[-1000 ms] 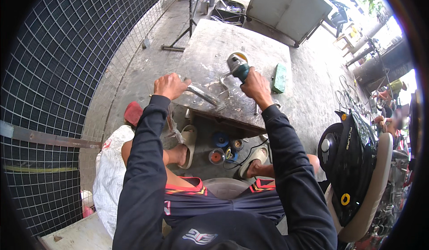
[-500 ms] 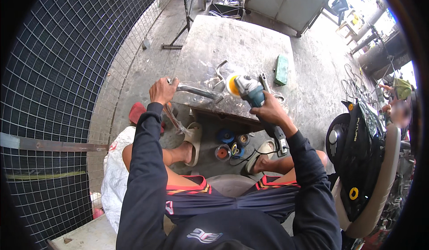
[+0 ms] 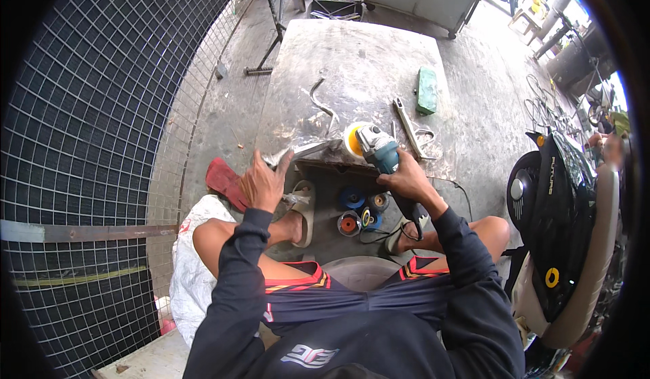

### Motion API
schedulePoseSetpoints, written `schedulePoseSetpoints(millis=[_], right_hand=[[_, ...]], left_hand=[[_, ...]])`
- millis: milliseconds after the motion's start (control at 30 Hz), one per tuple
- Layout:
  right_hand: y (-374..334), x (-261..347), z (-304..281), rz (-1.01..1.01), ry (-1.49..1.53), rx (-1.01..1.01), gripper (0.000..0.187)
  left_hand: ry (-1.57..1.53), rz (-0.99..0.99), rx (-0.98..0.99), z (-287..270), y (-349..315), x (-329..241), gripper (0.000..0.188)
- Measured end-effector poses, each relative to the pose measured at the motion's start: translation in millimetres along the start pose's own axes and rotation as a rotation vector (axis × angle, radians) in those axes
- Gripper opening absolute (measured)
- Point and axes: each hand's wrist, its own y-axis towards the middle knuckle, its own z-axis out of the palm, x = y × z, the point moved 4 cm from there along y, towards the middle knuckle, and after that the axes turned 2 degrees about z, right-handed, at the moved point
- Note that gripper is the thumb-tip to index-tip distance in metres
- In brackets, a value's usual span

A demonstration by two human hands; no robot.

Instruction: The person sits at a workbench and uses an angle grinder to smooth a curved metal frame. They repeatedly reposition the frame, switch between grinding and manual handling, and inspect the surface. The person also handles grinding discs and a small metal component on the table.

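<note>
My right hand (image 3: 409, 178) is closed round the body of a teal and grey angle grinder (image 3: 381, 147). A yellow and white disc (image 3: 353, 140) on the grinder sits at the near edge of the worn table (image 3: 365, 54), beside the end of a shiny bent metal part (image 3: 311, 149). My left hand (image 3: 263, 184) grips this part at its left end, thumb and forefinger showing on either side. A curved metal rod (image 3: 323, 101) lies on the table beyond it. Farther right lie a metal lever piece (image 3: 408, 127) and a green block (image 3: 426, 91).
Several round discs (image 3: 352, 196) lie on the floor between my feet. A red object (image 3: 225, 181) is by my left leg, near a white sack (image 3: 196, 270). Wire mesh (image 3: 101, 108) stands at left, a black motorcycle (image 3: 558, 223) at right. A grey cabinet (image 3: 420, 0) stands beyond the table.
My left hand has come nearer and turned, with the metal part tilting along. The grinder has shifted slightly toward me, and the lever piece on the table shows more fully.
</note>
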Motion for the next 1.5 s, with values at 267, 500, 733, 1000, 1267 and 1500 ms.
schedulePoseSetpoints(millis=[267,500,733,1000,1267,1500], right_hand=[[4.9,-6.2,17.5,0.050,0.132,-0.020,0.063],[-4.6,5.9,48.6,0.131,0.113,-0.100,0.075],[-8.7,21.5,56.4,0.119,0.117,-0.131,0.068],[-3.5,35.5,52.6,0.159,0.103,-0.134,0.068],[4.1,50.9,50.1,0.090,0.004,-0.184,0.064],[28.8,27.9,31.9,0.152,0.053,-0.253,0.067]], left_hand=[[-0.055,-0.018,0.039,-5.1,-55.8,-17.9,0.066],[-0.451,-0.046,0.119,8.1,-112.0,-52.6,0.053],[-0.463,-0.095,0.107,9.7,-118.8,-75.8,0.054],[-0.474,-0.147,0.116,13.4,-125.8,-77.4,0.053],[-0.412,-0.197,0.148,25.4,-137.8,-71.2,0.057],[-0.439,-0.261,0.056,42.0,-129.8,-13.6,0.063]])
